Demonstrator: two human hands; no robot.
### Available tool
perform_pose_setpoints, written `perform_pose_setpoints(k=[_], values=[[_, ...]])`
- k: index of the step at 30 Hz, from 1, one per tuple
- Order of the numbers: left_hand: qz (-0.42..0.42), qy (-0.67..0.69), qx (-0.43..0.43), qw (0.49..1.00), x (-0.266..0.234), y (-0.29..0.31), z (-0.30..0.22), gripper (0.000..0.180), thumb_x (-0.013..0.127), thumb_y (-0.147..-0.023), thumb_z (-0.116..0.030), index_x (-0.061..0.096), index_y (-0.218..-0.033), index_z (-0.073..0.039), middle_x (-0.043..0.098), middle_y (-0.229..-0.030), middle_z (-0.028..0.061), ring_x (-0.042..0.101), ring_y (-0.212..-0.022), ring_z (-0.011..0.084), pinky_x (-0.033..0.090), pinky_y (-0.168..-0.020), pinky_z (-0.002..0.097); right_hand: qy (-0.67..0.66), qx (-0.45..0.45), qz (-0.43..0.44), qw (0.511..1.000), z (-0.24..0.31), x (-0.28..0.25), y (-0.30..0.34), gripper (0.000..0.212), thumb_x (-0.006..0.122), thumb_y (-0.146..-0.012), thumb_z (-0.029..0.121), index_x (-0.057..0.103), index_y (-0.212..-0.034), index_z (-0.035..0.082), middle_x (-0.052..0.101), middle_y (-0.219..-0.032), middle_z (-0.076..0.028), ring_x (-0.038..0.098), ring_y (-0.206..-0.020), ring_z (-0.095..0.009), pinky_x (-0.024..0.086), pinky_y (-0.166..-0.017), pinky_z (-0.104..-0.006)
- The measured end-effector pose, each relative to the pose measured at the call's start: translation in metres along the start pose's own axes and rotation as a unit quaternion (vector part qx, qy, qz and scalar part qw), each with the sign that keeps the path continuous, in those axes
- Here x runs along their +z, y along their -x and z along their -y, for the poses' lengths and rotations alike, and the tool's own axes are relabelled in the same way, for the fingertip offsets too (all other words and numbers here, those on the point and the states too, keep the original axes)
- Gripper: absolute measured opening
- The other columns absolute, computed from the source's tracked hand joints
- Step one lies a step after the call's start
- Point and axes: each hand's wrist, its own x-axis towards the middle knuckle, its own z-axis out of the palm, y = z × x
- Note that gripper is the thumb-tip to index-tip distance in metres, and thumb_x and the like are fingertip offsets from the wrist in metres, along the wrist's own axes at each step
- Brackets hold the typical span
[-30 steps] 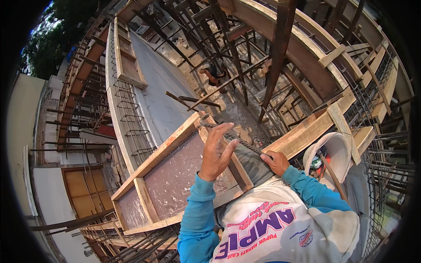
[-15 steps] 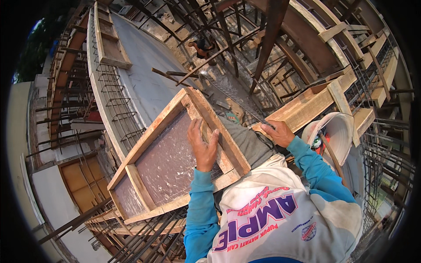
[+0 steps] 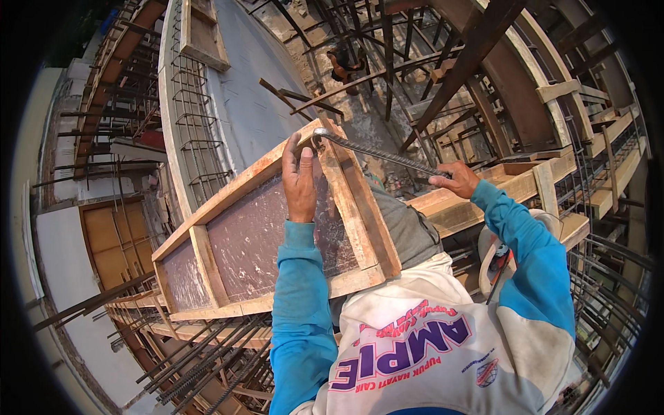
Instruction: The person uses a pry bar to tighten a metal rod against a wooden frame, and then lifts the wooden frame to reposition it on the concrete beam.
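Observation:
My right hand (image 3: pixel 456 181) is closed round the shank of a crowbar (image 3: pixel 387 156) made of ribbed steel bar. Its hooked claw end rests at the top corner of a wooden formwork panel (image 3: pixel 256 238), on the end batten (image 3: pixel 346 207). My left hand (image 3: pixel 299 183) lies against the panel's upper batten close to that claw, fingers stretched out and thumb apart. Brown, white-smeared sheet backs the panel, with timber battens round its edge. The panel leans close against my lap, over my grey trousers (image 3: pixel 404 232).
A pale bucket (image 3: pixel 487 256) with things inside stands at my right, beside a timber beam form (image 3: pixel 477 197). Rebar cages (image 3: pixel 197 138) run along the curved grey surface (image 3: pixel 256 90) at left. Steel bars (image 3: pixel 207 353) jut out below. Another person (image 3: pixel 340 66) is far down below.
The crowbar has swung up, its claw now at the panel's top corner. My left hand has moved up toward the upper batten. My view has shifted a little.

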Motion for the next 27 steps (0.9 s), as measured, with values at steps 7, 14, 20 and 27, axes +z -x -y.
perform_pose_setpoints(k=[7,14,20,27], values=[[0.14,0.029,-0.053,0.988,-0.003,-0.048,0.023,0.033,0.056,-0.095,-0.031,0.062,-0.111,-0.004,0.061,-0.102,0.0028,0.053,-0.092,0.0116,0.043,-0.084,0.027,0.061,0.015,0.007,0.998,-0.015,-0.022,-0.032,0.085,0.06,-0.077,0.067,0.062,-0.108,-0.012,0.064,-0.098,-0.031,0.063,-0.094,-0.04,0.049,-0.086,-0.0462],[0.152,0.016,-0.073,0.986,0.008,-0.05,0.014,0.02,0.064,-0.09,-0.022,0.068,-0.096,-0.003,0.062,-0.084,-0.0014,0.052,-0.076,0.0069,0.043,-0.069,0.0226,0.144,-0.008,-0.039,0.989,-0.053,-0.021,-0.07,0.085,0.058,-0.075,0.071,0.066,-0.105,-0.007,0.066,-0.09,-0.028,0.065,-0.087,-0.039,0.051,-0.08,-0.0445],[0.187,0.001,-0.067,0.98,0.005,-0.056,0.013,0.02,0.065,-0.089,-0.02,0.067,-0.099,-0.002,0.064,-0.085,-0.0003,0.054,-0.077,0.0081,0.043,-0.069,0.0235,0.156,-0.034,-0.068,0.985,-0.055,-0.022,-0.079,0.076,0.06,-0.074,0.069,0.069,-0.101,-0.002,0.066,-0.076,-0.023,0.065,-0.074,-0.035,0.05,-0.071,-0.0441],[0.19,-0.019,-0.057,0.98,0.016,-0.067,0.026,0.018,0.063,-0.089,-0.016,0.066,-0.1,-0.001,0.066,-0.097,0.0037,0.06,-0.088,0.0103,0.047,-0.08,0.0242,0.215,0.002,-0.012,0.976,-0.051,-0.036,-0.101,0.08,0.053,-0.078,0.072,0.066,-0.109,0.0,0.066,-0.095,-0.026,0.063,-0.091,-0.039,0.048,-0.085,-0.0481]])
